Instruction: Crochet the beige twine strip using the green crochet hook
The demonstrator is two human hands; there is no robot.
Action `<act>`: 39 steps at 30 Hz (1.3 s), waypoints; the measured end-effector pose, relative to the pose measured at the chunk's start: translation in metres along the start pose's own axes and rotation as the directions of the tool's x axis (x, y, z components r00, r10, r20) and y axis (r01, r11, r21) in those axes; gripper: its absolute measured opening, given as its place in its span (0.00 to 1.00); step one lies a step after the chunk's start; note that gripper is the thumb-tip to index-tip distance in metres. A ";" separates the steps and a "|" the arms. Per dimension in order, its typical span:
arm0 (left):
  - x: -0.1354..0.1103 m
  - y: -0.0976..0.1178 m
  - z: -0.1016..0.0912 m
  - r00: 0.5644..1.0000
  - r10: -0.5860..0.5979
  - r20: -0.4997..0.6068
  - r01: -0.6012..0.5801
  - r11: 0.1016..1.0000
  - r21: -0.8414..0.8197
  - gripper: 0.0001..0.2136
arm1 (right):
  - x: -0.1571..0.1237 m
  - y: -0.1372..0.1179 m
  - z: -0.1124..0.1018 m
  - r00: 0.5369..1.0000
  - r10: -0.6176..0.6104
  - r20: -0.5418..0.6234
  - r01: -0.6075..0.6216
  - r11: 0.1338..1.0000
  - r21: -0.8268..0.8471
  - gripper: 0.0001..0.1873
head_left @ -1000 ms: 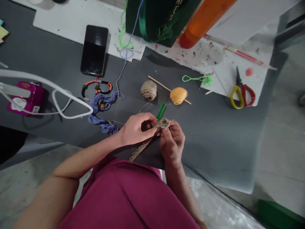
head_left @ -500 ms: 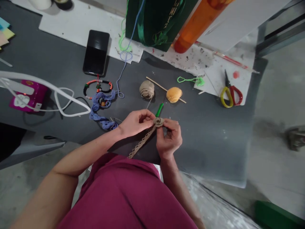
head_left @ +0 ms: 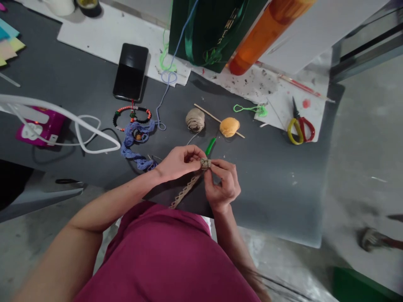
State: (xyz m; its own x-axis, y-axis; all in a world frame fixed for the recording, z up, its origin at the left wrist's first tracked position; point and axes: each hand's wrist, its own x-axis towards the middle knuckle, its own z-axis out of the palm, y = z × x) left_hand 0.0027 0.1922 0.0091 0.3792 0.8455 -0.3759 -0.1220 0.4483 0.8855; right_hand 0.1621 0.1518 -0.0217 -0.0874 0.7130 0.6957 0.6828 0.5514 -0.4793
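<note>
**Small twine coil pinched over the surface**

The left hand [head_left: 179, 163] and right hand [head_left: 223, 185] meet above the dark surface [head_left: 267, 197], near its front edge. The fingers of both are closed on the coil [head_left: 205, 164], gripping it from either side. A narrow lace strip [head_left: 185, 191] runs from the coil toward the person's body. Just beyond the hands lies a green crochet hook [head_left: 210, 146]. A little farther on sit a twine ball [head_left: 194, 120], with a thin strand running toward the hands, and an orange yarn ball [head_left: 229, 127] against a wooden stick [head_left: 208, 113]. Off to the left are a blue crocheted strip [head_left: 134, 144] and a beaded ring [head_left: 132, 115]. A phone [head_left: 130, 72] and scissors [head_left: 299, 131] lie farther off.
</note>
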 end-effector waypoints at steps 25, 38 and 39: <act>-0.002 -0.004 -0.007 0.982 0.139 0.127 -0.161 0.970 0.180 0.05 | 0.004 0.007 -0.016 0.462 0.662 0.590 -0.840 0.113 0.531 0.15; -0.016 0.002 -0.001 0.869 0.495 -0.001 -0.434 0.762 0.481 0.04 | -0.004 0.002 -0.012 0.562 0.705 0.433 -0.798 0.323 0.509 0.15; -0.018 0.001 0.001 0.849 0.529 0.016 -0.452 0.709 0.541 0.04 | -0.004 0.000 -0.011 0.585 0.708 0.395 -0.782 0.362 0.508 0.14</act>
State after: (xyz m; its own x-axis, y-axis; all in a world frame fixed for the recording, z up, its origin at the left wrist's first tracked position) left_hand -0.0036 0.1770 0.0168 0.2721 0.9499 0.1535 0.2386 -0.2211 0.9456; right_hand 0.1704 0.1440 -0.0188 0.1460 0.9788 -0.1439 -0.0528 -0.1376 -0.9891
